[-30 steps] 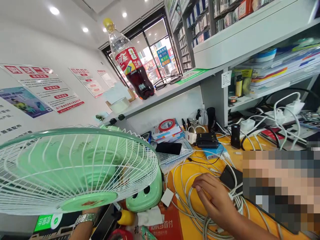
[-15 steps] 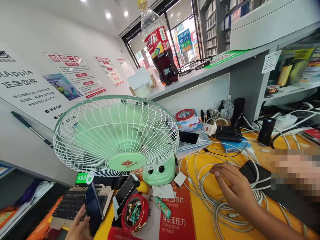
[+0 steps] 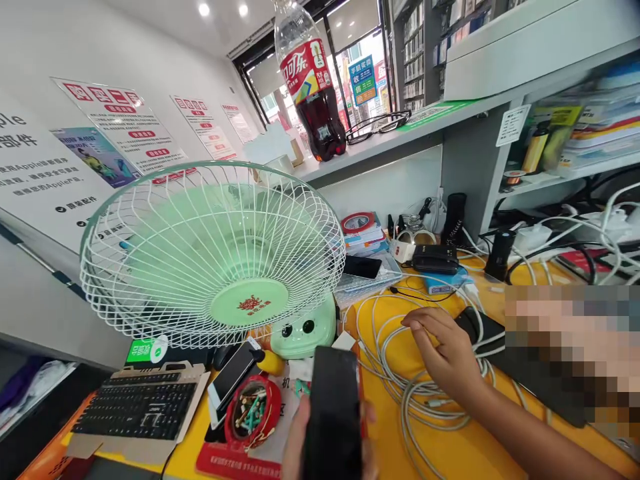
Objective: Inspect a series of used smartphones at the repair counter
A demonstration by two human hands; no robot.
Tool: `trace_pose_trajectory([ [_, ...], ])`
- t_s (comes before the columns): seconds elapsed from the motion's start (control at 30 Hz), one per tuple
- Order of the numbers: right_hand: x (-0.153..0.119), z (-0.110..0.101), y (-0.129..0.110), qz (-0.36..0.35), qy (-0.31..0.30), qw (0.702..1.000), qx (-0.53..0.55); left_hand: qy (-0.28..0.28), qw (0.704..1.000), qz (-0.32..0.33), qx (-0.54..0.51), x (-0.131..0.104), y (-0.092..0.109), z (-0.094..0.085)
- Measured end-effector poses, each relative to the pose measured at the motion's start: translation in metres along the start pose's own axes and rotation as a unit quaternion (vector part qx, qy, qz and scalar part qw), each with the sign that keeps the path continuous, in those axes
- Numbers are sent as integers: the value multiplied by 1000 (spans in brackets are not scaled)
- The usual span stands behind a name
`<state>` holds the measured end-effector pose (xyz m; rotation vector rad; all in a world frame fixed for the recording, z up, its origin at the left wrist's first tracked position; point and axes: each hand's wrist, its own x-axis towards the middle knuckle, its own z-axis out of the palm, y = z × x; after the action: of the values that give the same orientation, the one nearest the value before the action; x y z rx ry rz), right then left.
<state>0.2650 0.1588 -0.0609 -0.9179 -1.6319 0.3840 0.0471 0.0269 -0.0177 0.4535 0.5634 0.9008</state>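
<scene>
My left hand (image 3: 296,437) is wrapped round a dark smartphone (image 3: 334,407) at the bottom middle, thumb on its left side and fingertips on its right. The phone stands upright toward me, its black face showing, and hides part of the red mat (image 3: 240,463). A hand that I take for my right hand (image 3: 443,350) hovers or rests above a pile of white cables (image 3: 425,407); its fingers are loosely bent, with a gap to the thumb and nothing visible in them. Left of the phone lies a red round container (image 3: 274,407) of small screws or bits.
A green desk fan (image 3: 250,300) fills the left middle, behind a black keyboard (image 3: 135,407). A white phone (image 3: 233,380) leans beside the container. A cola bottle (image 3: 317,100) stands on the shelf (image 3: 375,143). A pixelated area (image 3: 575,353) covers the right side.
My left hand has brought the phone from the lower left, over the keyboard, to the bottom middle. The view has turned slightly right. The right hand stays over the cables.
</scene>
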Motion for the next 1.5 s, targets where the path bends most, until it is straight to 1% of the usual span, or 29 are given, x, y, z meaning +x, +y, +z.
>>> trace_pose_trajectory([
  [0.03, 1, -1, 0, 27, 5, 999, 18, -28, 1000, -13, -3, 21, -2, 9],
  [0.1, 5, -2, 0, 96, 11, 993, 61, -62, 998, 10, -21, 61, -1, 24],
  [0.13, 6, -3, 2, 130, 14, 988, 78, -71, 997, 24, -33, 79, 0, 30],
  [0.2, 10, -4, 5, 175, 20, 980, 91, -98, 994, 21, -45, 111, 5, 38],
  [0.3, 14, -2, 12, 210, 22, 973, 92, -81, 993, 39, -74, 146, 10, 36],
  [0.4, 12, 6, 15, 240, -4, 964, 111, -40, 993, 65, -91, 164, 9, 24],
  [0.5, 6, 13, 16, 247, -39, 961, 122, -12, 993, 70, -93, 167, 4, 11],
  [0.57, 1, 14, 14, 231, -66, 964, 115, 5, 993, 67, -96, 165, 2, 6],
  [0.63, -1, 11, 11, 197, -100, 971, 92, 27, 992, 68, -99, 162, 2, 5],
  [0.7, -1, 7, 6, 147, -130, 979, 45, 51, 991, 77, -100, 161, 3, 6],
  [0.8, 2, 2, -3, 85, -154, 984, -23, 88, 987, 100, -94, 160, 4, 9],
  [0.93, 2, 1, -8, 62, -176, 982, -38, 123, 982, 120, -74, 160, 2, 8],
  [0.97, 2, 1, -9, 58, -178, 982, -34, 132, 980, 135, -60, 160, 2, 8],
  [1.03, 1, 1, -10, 47, -180, 982, -19, 151, 971, 187, 0, 159, 2, 8],
  [1.13, 1, 0, -11, 33, -176, 984, 13, 168, 946, 256, 103, 158, 2, 7],
  [1.2, 1, 0, -12, 22, -174, 984, 17, 171, 938, 271, 133, 159, 3, 4],
  [1.3, -1, 3, -13, 6, -185, 982, -32, 169, 928, 285, 171, 160, 2, -1],
  [1.4, -3, 7, -12, 14, -187, 980, -73, 164, 909, 303, 235, 160, 1, -4],
  [1.5, -5, 10, -10, 30, -182, 980, -70, 172, 885, 328, 283, 159, 1, -1],
])
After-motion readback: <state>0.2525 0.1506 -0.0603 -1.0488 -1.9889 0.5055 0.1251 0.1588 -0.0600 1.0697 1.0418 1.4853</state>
